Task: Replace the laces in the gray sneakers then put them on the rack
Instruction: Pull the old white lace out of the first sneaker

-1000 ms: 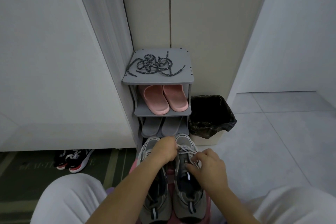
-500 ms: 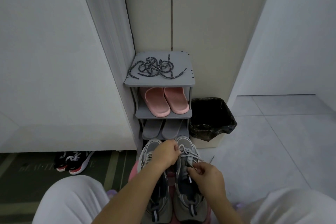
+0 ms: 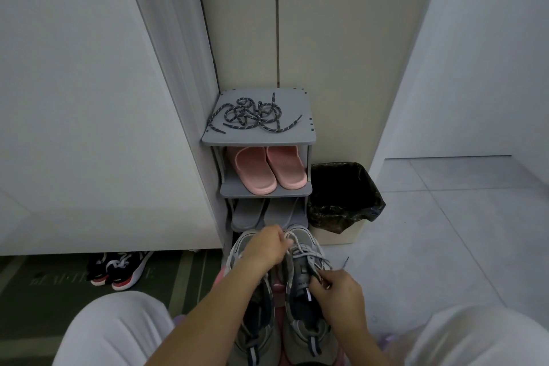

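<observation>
Narrow tiled corner: rack [image 3: 297, 137] against wall, bin [image 3: 346, 196] just beside its right.

Head view:
- gray sneakers [image 3: 257, 315] side by side on pink surface [image 3: 277, 287] between person's knees, toes toward rack.
- left hand [image 3: 266, 249] curled, pinching pale lace [image 3: 310, 253] near toe of right sneaker [image 3: 300, 294].
- right hand [image 3: 335, 288] pinching strand by eyelets, lace tip free.
- Risk: hard tug drags sneaker off perch, or lace jams in eyelet.
- dark laces [image 3: 255, 114] on rack top.
- pink slippers [image 3: 267, 171] and gray slippers [image 3: 249, 212] fill middle shelves.
- Open floor on right; cabinet crowds left.

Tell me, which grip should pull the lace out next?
Right. The right grip pinches the lace near its loose tip, beside the tongue of the sneaker. The left grip holds lace loops near the toe, so it probably suits steadying.
</observation>
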Motion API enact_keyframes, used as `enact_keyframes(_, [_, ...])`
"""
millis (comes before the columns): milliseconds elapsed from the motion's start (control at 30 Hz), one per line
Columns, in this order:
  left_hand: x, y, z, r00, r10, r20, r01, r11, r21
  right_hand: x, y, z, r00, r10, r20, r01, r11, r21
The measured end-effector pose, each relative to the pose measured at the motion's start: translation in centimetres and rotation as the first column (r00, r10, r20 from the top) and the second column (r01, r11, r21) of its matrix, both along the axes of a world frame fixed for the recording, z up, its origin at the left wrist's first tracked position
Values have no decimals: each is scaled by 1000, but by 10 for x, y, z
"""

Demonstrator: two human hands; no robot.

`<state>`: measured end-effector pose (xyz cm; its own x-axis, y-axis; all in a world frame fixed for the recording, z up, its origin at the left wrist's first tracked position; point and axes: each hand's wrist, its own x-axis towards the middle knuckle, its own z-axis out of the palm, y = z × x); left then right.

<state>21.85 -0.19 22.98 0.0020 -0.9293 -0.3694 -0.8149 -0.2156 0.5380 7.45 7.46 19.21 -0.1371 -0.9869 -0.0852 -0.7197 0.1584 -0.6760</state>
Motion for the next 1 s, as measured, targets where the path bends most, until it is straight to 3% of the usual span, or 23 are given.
enact_keyframes(200, [-6, 10, -10, 985, -6, 171, 17, 998, -66, 1, 1, 4, 1000, 14, 3, -14, 1000, -3])
enact_keyframes(367, [9, -15, 13, 987, 159, 13, -155, 977, -148, 0, 0, 4, 999, -3, 34, 2, 1000, 29])
enact_keyframes(433, [14, -21, 22, 989, 149, 9, -145, 974, -171, 0, 0, 2, 998, -17, 55, 15, 999, 35])
enact_keyframes(533, [10, -13, 20, 997, 75, -35, -78, 994, -73, 0, -1, 0, 998, -20, 66, 18, 999, 37])
enact_keyframes(633, [1, 2, 5, 999, -4, 55, 0, 997, 71, 0, -1, -2, 997, -26, 67, 23, 999, 43])
enact_keyframes(767, [-8, 13, -5, 987, 53, 155, -50, 999, -21, -1, -2, -1, 999, -17, 43, 16, 999, 32])
enact_keyframes(1000, [21, -18, 20, 974, 194, 118, -170, 967, -188, -1, -2, -1, 997, -34, 67, 32, 999, 36])
